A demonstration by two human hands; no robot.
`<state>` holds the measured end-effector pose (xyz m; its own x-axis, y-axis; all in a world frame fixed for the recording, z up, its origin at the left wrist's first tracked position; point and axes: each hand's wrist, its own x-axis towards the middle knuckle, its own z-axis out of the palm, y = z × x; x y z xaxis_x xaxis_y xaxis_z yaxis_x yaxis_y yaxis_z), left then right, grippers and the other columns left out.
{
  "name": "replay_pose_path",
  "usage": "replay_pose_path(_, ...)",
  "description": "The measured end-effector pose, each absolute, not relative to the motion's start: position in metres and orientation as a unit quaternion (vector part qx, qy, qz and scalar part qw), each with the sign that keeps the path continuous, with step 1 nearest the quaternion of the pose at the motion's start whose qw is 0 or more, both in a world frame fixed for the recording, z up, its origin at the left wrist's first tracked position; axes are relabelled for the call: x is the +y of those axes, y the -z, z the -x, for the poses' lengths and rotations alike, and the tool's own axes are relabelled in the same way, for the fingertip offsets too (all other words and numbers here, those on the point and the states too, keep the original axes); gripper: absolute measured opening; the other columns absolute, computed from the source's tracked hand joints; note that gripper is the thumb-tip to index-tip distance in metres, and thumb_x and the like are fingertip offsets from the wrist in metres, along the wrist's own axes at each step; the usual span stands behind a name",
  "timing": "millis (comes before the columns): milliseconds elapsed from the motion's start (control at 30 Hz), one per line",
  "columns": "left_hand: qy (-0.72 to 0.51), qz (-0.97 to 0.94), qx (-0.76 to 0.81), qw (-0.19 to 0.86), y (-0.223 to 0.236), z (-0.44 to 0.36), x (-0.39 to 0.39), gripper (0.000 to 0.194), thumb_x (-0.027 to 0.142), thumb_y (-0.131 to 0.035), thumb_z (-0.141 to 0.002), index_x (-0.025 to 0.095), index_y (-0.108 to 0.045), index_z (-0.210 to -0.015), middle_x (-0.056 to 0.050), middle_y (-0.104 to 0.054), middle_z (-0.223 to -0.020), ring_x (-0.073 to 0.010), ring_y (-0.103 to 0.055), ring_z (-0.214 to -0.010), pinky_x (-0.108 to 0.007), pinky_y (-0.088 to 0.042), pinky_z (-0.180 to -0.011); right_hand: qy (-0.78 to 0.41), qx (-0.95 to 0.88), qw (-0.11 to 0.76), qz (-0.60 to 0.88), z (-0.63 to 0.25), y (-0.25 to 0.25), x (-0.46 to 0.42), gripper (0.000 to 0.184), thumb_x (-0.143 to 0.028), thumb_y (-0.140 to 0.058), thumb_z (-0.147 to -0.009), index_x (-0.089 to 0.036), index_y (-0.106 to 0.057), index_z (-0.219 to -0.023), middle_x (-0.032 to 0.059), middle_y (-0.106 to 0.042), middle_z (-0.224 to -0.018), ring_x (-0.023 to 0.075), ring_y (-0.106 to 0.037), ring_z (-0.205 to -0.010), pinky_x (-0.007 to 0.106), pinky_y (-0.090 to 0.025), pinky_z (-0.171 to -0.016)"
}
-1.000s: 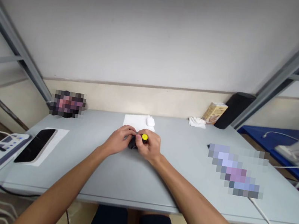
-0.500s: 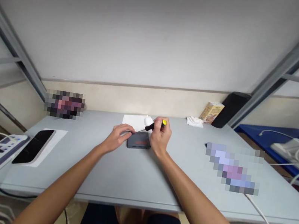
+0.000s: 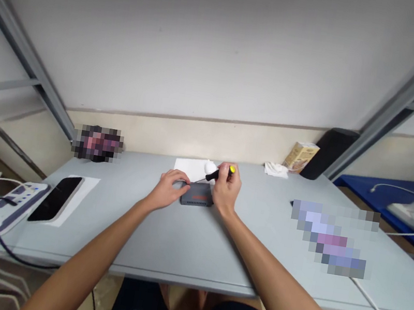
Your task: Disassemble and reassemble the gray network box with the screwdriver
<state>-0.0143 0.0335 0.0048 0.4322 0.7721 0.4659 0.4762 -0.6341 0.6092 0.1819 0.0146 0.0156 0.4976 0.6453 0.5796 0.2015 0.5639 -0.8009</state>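
A small dark grey box (image 3: 197,198) with a slotted front edge and reddish lettering lies on the table before me. My right hand (image 3: 227,194) is closed round the black handle of a screwdriver (image 3: 212,176) with a yellow end cap. Its thin shaft slants down to the left, toward the box's far left corner. My left hand (image 3: 170,190) grips the box at that corner, thumb and fingers close to the shaft's tip. The fingers hide the tip, so what it touches cannot be seen. Behind the box lie a white sheet (image 3: 188,164) and a white rounded object (image 3: 210,168).
On the left of the table (image 3: 160,252) are a phone (image 3: 56,198) on paper and a power strip (image 3: 21,207) with cables. At the back right stand a carton (image 3: 301,158), a black cylinder (image 3: 329,153) and crumpled tissue (image 3: 276,169). A blurred-out object (image 3: 329,240) lies right.
The whole view has shifted slightly, so things appear a little further right. Both hands keep nearly the same place at the box, and the screwdriver stays in my right hand.
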Motion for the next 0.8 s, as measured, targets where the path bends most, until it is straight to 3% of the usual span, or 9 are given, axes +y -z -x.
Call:
replay_pose_path(233, -0.372, -0.810, 0.416, 0.178, 0.003, 0.016, 0.038, 0.013, 0.030, -0.064, -0.099, 0.024, -0.074, -0.093, -0.004, -0.076, -0.105, -0.0237, -0.064, -0.106, -0.041, -0.044, -0.102, -0.091, -0.477, 0.743, 0.461, -0.189, -0.017, 0.015, 0.037, -0.052, -0.050, -0.102, -0.021, -0.057, -0.084, -0.0043, -0.053, -0.067, 0.0123, -0.050, -0.058, 0.026, -0.041, -0.059)
replay_pose_path(500, -0.285, -0.781, 0.554, 0.033, -0.005, 0.027, 0.066, 0.018, 0.026, -0.059, -0.101, 0.024, -0.077, -0.101, -0.008, -0.073, -0.110, -0.0291, -0.060, -0.111, -0.045, -0.043, -0.099, 0.036, -0.472, 0.763, 0.441, -0.209, -0.041, 0.006, 0.028, -0.042, -0.050, -0.101, -0.021, -0.060, -0.084, -0.0018, -0.061, -0.072, 0.0111, -0.051, -0.056, 0.025, -0.042, -0.056)
replay_pose_path(800, -0.239, -0.805, 0.542, 0.026, 0.010, 0.028, 0.073, 0.021, 0.030, -0.058, -0.103, 0.023, -0.077, -0.108, -0.009, -0.071, -0.110, -0.0290, -0.061, -0.110, -0.044, -0.046, -0.096, 0.127, -0.583, 0.679, 0.427, -0.246, -0.017, -0.032, 0.022, -0.032, -0.054, -0.094, -0.023, -0.063, -0.076, -0.0009, -0.065, -0.061, 0.0127, -0.055, -0.049, 0.026, -0.044, -0.050)
